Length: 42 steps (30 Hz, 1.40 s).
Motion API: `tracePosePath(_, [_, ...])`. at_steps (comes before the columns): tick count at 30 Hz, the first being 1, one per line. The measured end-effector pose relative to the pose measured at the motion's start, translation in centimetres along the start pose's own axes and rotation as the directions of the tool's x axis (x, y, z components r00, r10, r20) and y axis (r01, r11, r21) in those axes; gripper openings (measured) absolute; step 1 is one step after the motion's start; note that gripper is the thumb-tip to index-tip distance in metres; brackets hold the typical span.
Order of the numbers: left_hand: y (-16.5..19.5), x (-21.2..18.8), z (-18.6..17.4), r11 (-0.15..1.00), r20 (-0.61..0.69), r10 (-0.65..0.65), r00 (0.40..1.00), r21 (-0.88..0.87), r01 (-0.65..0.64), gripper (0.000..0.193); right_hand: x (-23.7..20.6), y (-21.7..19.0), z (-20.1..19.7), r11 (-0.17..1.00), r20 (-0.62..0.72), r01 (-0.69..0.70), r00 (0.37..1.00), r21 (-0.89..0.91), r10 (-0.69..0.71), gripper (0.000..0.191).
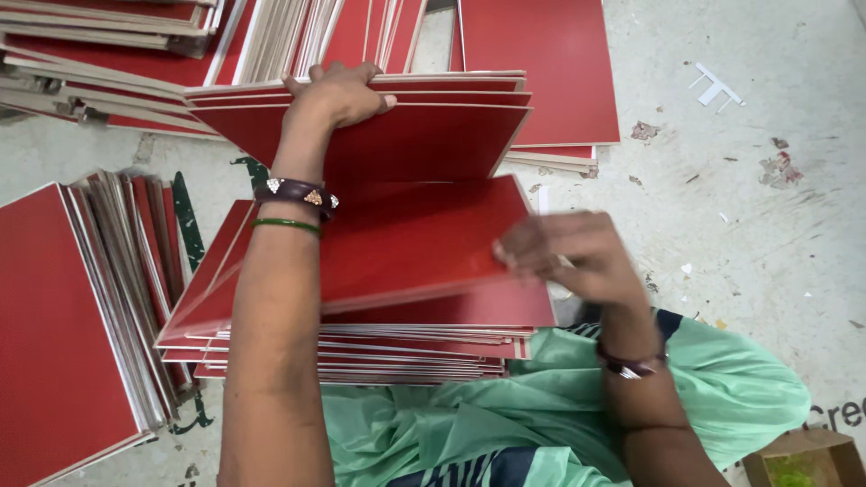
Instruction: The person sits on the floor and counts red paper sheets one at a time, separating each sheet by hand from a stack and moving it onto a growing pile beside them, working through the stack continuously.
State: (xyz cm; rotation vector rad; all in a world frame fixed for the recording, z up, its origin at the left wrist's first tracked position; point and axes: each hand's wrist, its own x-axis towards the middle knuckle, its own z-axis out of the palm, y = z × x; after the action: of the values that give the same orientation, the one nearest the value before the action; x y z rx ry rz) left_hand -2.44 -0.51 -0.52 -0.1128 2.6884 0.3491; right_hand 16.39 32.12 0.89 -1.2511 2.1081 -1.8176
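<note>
A stack of flat red boards (433,311) with pale edges lies in front of me over my green-clad lap. My left hand (336,92) reaches forward and grips the top edge of several red boards (415,135) held tilted up behind the stack. My right hand (568,252), blurred, holds the right edge of the top red board (406,243), which is lifted at a slant above the stack. Bangles and a dark bracelet circle my left wrist, and a dark band sits on my right wrist.
More red boards stand on edge at the left (63,325) and lie piled at the top left (108,36). A large red board (541,63) lies flat at the back. Grey concrete floor (758,225) with scraps spreads right. A cardboard box corner (803,460) shows at bottom right.
</note>
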Motion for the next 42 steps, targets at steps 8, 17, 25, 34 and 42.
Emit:
tracePosePath(8, [0.0,-0.6,-0.2,1.000,0.036,0.009,0.999,-0.020,-0.009,0.083,-0.1,1.4,-2.3,0.943,0.081,-0.333,0.940,-0.006,0.333,0.054])
tracePosePath(17, [-0.1,-1.1,-0.3,0.998,0.049,0.034,0.998,0.042,-0.036,0.108,1.8,11.8,1.9,0.912,-0.579,-0.369,0.789,-0.180,0.205,0.035])
tracePosePath(25, [-0.9,-0.7,0.1,0.994,-0.022,0.078,0.997,-0.073,-0.079,0.074,2.4,6.0,2.9,0.883,-0.116,-0.001,0.991,-0.469,-0.061,0.019])
tracePosePath(34, [-0.5,0.4,1.1,0.991,-0.078,0.028,0.997,-0.131,-0.038,0.050,0.0,-6.7,0.7,0.920,0.180,-0.043,0.976,-0.389,0.122,0.030])
tracePosePath(42, [-0.9,0.3,1.3,0.988,-0.099,0.047,0.994,-0.143,-0.061,0.066,-0.8,-0.5,-3.5,0.990,0.322,-0.123,0.936,-0.074,0.140,0.042])
